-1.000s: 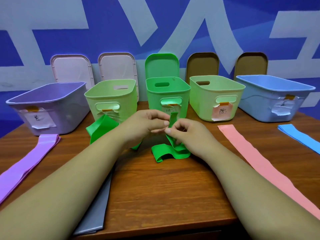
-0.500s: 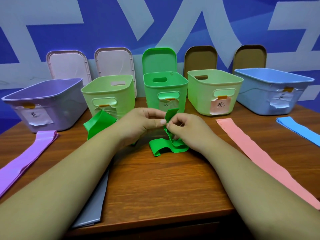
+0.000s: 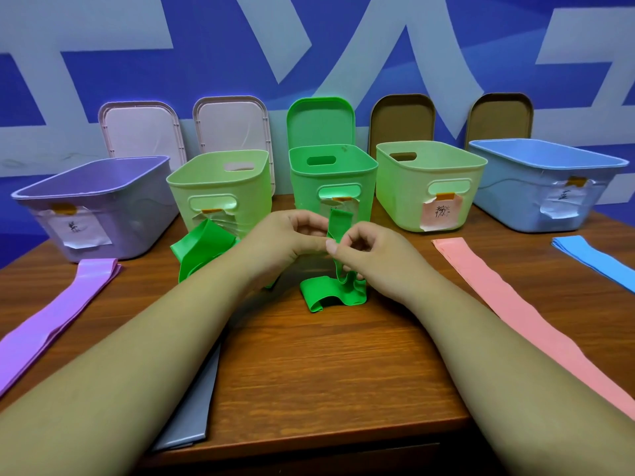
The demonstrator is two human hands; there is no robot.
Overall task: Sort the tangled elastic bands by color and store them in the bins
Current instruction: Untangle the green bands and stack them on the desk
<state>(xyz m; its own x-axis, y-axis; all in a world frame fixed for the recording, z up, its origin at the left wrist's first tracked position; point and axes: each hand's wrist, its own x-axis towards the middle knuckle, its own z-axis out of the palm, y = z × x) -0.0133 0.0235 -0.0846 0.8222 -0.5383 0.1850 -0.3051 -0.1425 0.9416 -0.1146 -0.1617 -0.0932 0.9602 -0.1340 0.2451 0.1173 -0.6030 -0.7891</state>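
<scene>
While left hand (image 3: 287, 240) and right hand (image 3: 376, 257) pinch the half-folded green band (image 3: 338, 223) in curled fingers (image 3: 305, 221), the green bin (image 3: 330, 182) behind likely awaits a finished bundle.

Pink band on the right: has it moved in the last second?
No. The pink band still lies with its far end just in front of the pink-labelled bin, as before; only the camera view shifted.
</scene>
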